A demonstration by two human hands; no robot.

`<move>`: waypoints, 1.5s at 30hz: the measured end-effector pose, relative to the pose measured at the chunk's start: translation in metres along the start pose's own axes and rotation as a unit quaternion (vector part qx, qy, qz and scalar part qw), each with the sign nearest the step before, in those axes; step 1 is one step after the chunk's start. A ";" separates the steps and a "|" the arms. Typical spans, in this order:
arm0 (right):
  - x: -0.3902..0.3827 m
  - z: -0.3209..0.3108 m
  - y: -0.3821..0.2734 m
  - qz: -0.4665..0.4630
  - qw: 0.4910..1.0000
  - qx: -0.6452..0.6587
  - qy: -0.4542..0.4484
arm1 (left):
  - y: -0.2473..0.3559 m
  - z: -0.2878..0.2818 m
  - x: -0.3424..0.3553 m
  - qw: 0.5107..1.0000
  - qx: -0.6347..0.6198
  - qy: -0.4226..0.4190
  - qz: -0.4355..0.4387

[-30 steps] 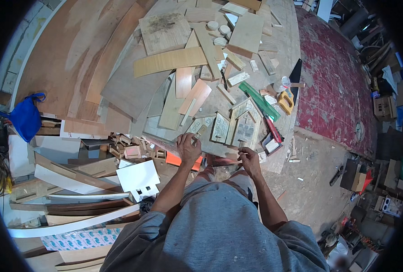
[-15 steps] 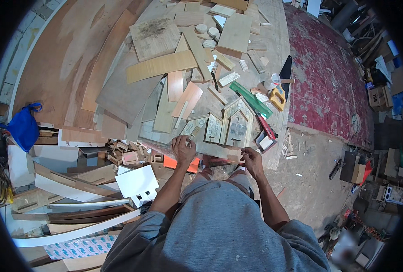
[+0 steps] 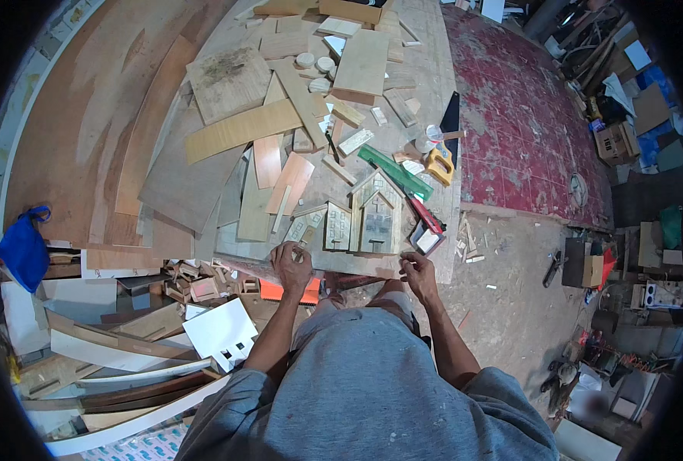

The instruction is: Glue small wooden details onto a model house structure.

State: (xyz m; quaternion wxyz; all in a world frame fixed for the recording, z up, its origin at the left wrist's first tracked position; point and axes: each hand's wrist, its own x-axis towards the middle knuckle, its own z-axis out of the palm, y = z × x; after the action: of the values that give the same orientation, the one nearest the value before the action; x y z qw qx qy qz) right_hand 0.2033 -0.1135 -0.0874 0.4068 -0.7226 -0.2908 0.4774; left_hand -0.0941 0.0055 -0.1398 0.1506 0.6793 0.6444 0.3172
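Observation:
My left hand [image 3: 291, 267] is curled at the worktable's near edge [image 3: 341, 261], beside the lower-left wooden house piece [image 3: 304, 229]; what is between its fingers is hidden. My right hand [image 3: 417, 273] has its fingers drawn together just below the tallest gabled house piece [image 3: 376, 219]; anything pinched in them is too small to name. A narrower house piece with small drawn windows [image 3: 337, 227] lies between these two. To the right lie a red-and-black tool [image 3: 426, 215], a long green piece [image 3: 395, 169] and a yellow-handled saw [image 3: 440, 165].
Loose boards [image 3: 241, 131], wood discs [image 3: 322, 65] and a clear cup [image 3: 432, 134] cover the table. Large plywood sheets [image 3: 88, 107] lie left, near a blue bag [image 3: 22, 250] and offcuts [image 3: 118, 346]. A worn red surface [image 3: 522, 115] and cluttered boxes [image 3: 618, 142] are at right.
The view has shifted, so the table and its contents appear further left. Both hands stay by the near edge with fingers curled, moved only slightly relative to the house pieces.

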 end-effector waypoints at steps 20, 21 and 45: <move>0.046 -0.034 -0.118 0.089 0.969 0.194 -0.127 | 0.239 0.015 0.018 0.948 -0.256 -0.103 0.160; 0.052 -0.040 -0.116 0.087 0.969 0.192 -0.130 | 0.247 0.018 0.019 0.948 -0.246 -0.112 0.170; 0.319 -0.169 -0.234 -0.294 0.747 -0.558 -0.207 | 0.269 0.060 0.028 0.849 -0.462 -0.015 -0.256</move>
State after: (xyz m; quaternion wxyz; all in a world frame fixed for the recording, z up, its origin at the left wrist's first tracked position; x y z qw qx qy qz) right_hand 0.4723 0.2093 0.0064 -0.0192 -0.5826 -0.7809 0.2245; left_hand 0.1524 0.0117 -0.0138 0.5321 0.3472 0.5724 0.5183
